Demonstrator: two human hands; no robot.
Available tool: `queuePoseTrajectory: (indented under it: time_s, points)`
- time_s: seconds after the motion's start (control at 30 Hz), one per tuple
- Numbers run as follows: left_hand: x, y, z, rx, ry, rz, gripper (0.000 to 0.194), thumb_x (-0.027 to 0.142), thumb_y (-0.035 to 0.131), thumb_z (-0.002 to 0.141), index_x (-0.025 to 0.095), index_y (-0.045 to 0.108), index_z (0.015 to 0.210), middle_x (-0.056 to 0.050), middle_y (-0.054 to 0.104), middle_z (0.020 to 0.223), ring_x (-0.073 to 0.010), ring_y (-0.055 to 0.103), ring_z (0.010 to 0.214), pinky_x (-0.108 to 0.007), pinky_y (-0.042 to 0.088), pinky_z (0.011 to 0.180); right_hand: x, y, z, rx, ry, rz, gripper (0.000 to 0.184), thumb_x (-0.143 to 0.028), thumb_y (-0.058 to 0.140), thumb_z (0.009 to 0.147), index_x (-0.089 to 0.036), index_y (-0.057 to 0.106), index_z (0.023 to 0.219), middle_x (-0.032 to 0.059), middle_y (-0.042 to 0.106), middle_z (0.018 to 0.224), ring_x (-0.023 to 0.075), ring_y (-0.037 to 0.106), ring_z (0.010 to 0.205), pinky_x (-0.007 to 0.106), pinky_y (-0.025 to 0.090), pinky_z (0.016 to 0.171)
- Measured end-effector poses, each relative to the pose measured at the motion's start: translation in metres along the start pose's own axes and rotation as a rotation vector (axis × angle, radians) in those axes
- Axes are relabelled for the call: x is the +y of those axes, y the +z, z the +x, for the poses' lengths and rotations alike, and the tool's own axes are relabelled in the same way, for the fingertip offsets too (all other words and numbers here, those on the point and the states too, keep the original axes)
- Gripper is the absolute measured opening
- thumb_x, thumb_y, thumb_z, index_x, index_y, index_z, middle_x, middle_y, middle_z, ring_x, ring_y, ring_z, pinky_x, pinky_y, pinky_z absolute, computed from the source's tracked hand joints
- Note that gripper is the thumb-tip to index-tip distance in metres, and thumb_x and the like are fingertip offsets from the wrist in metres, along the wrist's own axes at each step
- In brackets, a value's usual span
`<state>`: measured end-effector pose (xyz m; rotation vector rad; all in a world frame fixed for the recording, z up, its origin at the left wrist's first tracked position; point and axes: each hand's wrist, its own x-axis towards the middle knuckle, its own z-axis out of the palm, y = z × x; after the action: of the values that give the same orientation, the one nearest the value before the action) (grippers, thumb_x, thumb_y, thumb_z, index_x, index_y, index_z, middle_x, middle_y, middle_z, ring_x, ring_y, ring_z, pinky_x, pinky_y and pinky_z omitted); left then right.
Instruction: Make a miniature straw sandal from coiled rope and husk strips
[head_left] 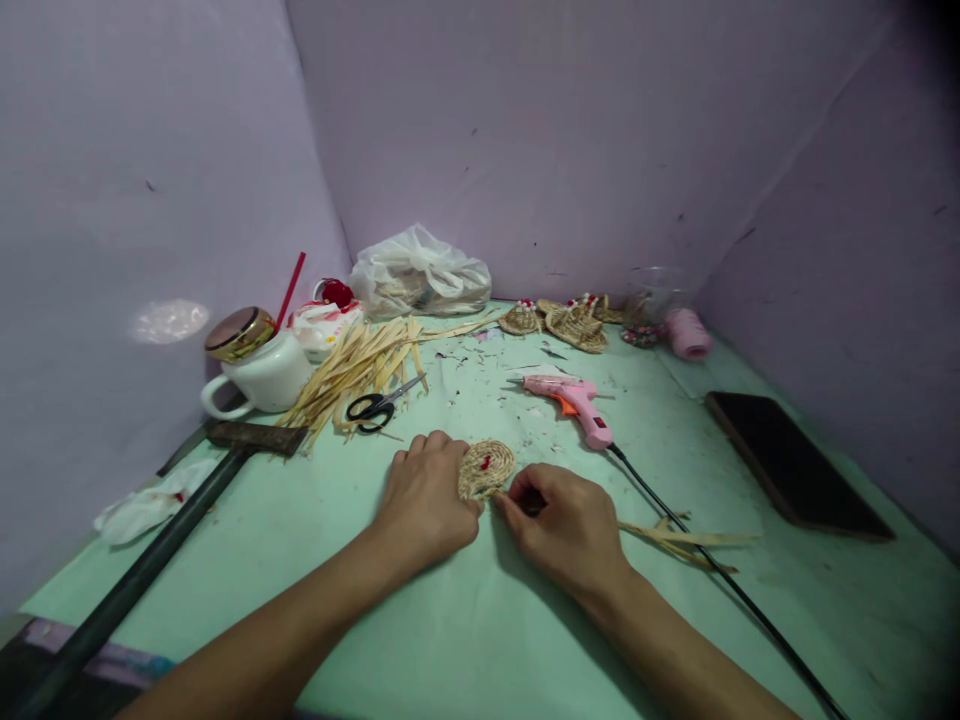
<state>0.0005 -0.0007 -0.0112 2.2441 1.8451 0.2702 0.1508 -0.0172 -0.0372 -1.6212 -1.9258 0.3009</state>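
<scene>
A small oval coil of braided straw (pixel 486 468), with a red spot near its middle, lies on the light green table between my hands. My left hand (pixel 427 495) is closed on its left edge, with the thumb along the lower side. At the lower right edge, my right hand (pixel 566 515) pinches the end of the braid between thumb and forefinger. Loose straw strips (pixel 675 537) trail out to the right from behind my right hand. Behind the coil lies a pink glue gun (pixel 570 395), its nozzle facing left. Black-handled scissors (pixel 375 408) rest near a bundle of straw (pixel 352 365).
A hammer (pixel 255 437) lies at left, beside a white mug (pixel 266 375) with a gold-rimmed lid. At the back are a plastic bag (pixel 420 275), straw slippers (pixel 574 325) and a pink thread spool (pixel 688 335). A phone (pixel 795 465) lies right, past the black cord (pixel 720 565).
</scene>
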Motion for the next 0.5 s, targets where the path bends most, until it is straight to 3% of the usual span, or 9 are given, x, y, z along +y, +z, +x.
queuePoseTrajectory:
  time_s: [0.5]
  points:
    - [-0.0013,-0.0041,-0.0009,-0.05,0.066,0.006,0.026,0.025,0.052,0.066,0.022,0.058,0.09,-0.007,0.054,0.094,-0.0238,0.047,0.092,-0.034,0.04,0.08,-0.004,-0.0007,-0.0019,-0.003,-0.01,-0.02,0.011,-0.027,0.057,0.067,-0.02,0.058,0.058,-0.0012,0.061,0.057,0.0135,0.053,0.054,0.023,0.033,0.051]
